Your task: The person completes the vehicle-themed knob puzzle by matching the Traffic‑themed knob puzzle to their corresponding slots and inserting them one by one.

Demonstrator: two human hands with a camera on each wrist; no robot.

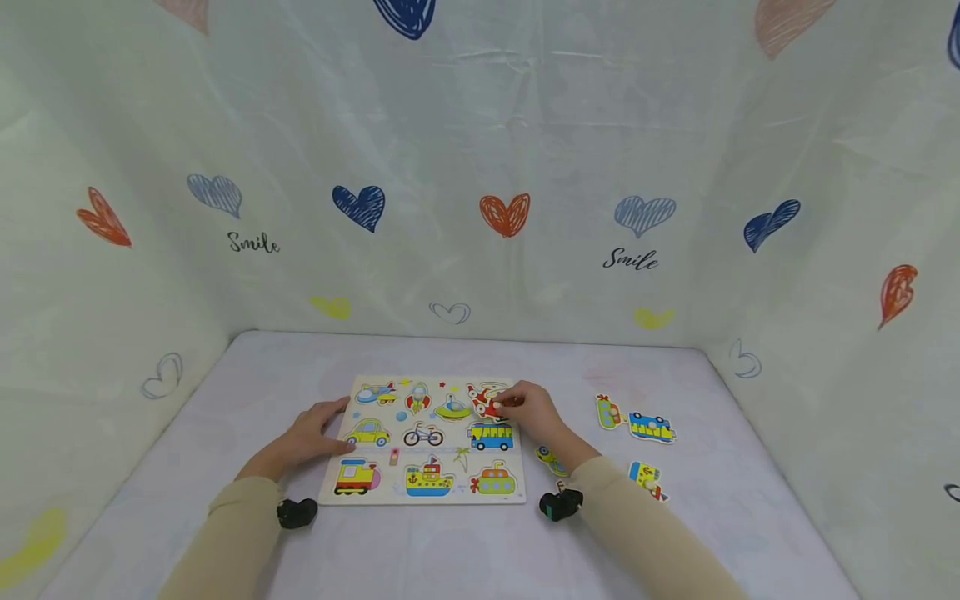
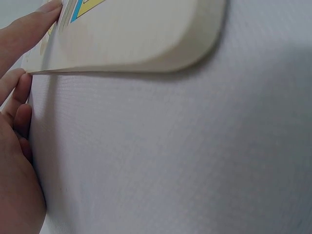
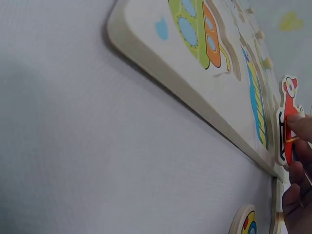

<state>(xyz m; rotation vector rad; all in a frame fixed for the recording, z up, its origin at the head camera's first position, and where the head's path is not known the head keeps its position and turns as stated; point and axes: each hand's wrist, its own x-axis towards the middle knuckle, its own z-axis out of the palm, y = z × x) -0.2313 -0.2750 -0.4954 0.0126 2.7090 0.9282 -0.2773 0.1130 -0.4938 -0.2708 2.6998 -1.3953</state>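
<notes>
A wooden puzzle board point(image 1: 450, 502) printed with vehicles lies on the table. At its left edge, my left hand point(image 1: 307, 437) touches the board; in the left wrist view, one finger lies on its surface and others are against its side. Over the board's top right corner, my right hand point(image 1: 531, 408) pinches a red helicopter puzzle piece point(image 1: 480, 398). The right wrist view has that helicopter piece point(image 3: 287, 124) tilted up at the board's edge, thumb on its face.
Right of the board lie loose pieces: a bus point(image 1: 652, 427), a submarine point(image 1: 607, 412), a boat point(image 1: 643, 475) with a red-tipped piece beside it, and a car point(image 1: 550, 458) partly behind my right wrist. A heart-printed curtain point(image 1: 450, 267) surrounds the table.
</notes>
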